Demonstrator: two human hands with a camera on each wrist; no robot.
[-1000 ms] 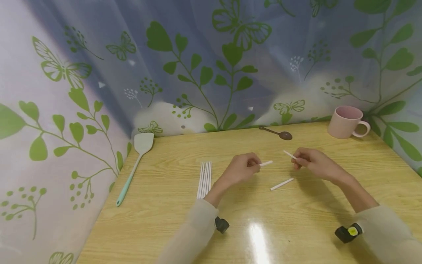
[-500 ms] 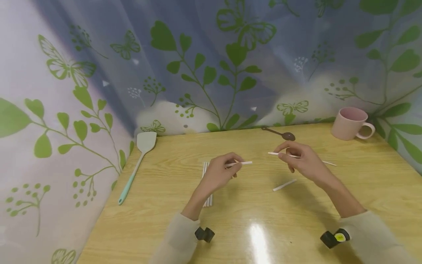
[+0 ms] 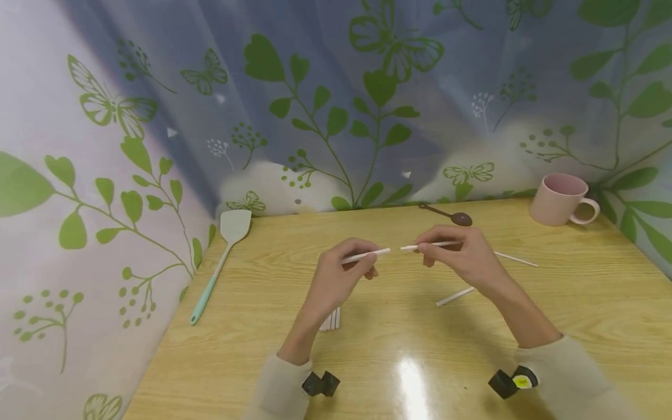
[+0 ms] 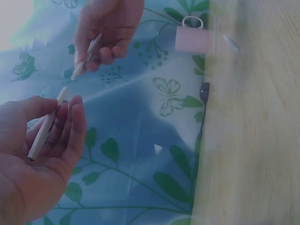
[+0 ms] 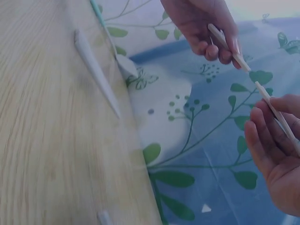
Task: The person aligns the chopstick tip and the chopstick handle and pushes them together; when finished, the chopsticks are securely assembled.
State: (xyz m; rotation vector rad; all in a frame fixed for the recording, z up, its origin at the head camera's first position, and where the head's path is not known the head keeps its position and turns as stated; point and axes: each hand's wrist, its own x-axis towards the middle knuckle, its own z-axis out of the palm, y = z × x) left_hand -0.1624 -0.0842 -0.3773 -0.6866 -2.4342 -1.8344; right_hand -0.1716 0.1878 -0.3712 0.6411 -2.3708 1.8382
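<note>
My left hand (image 3: 341,271) pinches a thin white stick (image 3: 379,252) between thumb and fingers. Facing it, my right hand (image 3: 457,252) pinches another thin white stick (image 3: 409,248). The two sticks are nearly in line above the table, with a small gap between their ends. That gap also shows in the left wrist view, between the left hand's stick (image 4: 47,129) and the right hand's stick (image 4: 78,70). Below my left hand lies a row of several white sticks (image 3: 331,319), partly hidden by that hand and wrist.
Loose white sticks lie near the right forearm, one in front (image 3: 454,296) and one behind it (image 3: 517,259). A brown spoon (image 3: 461,219) and a pink mug (image 3: 559,201) stand towards the back of the wooden table (image 3: 399,326). A spatula (image 3: 217,265) lies at left.
Both hands moved left with their sticks. My right hand came closer to the left, so the stick ends now nearly meet. A loose stick behind the right hand has come into view.
</note>
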